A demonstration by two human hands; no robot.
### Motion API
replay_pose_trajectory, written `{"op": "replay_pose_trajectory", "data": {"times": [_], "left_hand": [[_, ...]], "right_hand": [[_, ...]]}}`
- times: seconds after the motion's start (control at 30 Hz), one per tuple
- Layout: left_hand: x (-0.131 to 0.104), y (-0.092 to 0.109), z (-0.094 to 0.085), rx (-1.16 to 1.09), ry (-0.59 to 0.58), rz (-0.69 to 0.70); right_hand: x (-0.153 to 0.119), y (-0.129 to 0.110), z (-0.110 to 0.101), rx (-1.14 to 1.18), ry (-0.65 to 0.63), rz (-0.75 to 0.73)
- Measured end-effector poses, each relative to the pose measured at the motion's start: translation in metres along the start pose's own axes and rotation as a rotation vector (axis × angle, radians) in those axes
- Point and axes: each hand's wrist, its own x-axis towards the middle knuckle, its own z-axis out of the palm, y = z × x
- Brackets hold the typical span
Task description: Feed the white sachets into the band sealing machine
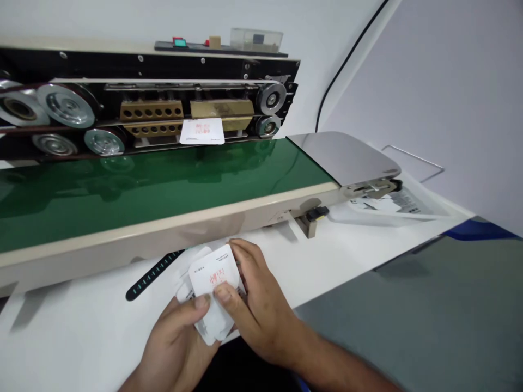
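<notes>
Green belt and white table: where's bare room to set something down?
Free: green belt between rollers and front rail; white table left of the black strip; metal end plate. Crowded: around left hand, right hand and white packets.

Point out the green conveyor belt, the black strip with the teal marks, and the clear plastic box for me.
green conveyor belt (163, 190), head view, middle of its surface
black strip (152, 275), head view, middle of its length
clear plastic box (272, 42), head view, front wall
</notes>
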Motion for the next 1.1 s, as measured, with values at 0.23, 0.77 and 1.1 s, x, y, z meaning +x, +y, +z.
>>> {"op": "replay_pose_trajectory", "data": {"times": [0.23,0.77,1.1], "left_hand": [[0.004,-0.004,0.022,0.174,0.395,0.121],[0.003,-0.005,0.033,0.318,0.540,0.068],[0.001,-0.012,0.004,0.394,0.579,-0.068]], "right_hand": [[-0.016,0.006,0.006,0.053,0.155,0.098],[0.006,-0.008,-0.043,0.606,0.047,0.295],[-0.003,-0.028,-0.003,0.391,0.138,0.200]]}}
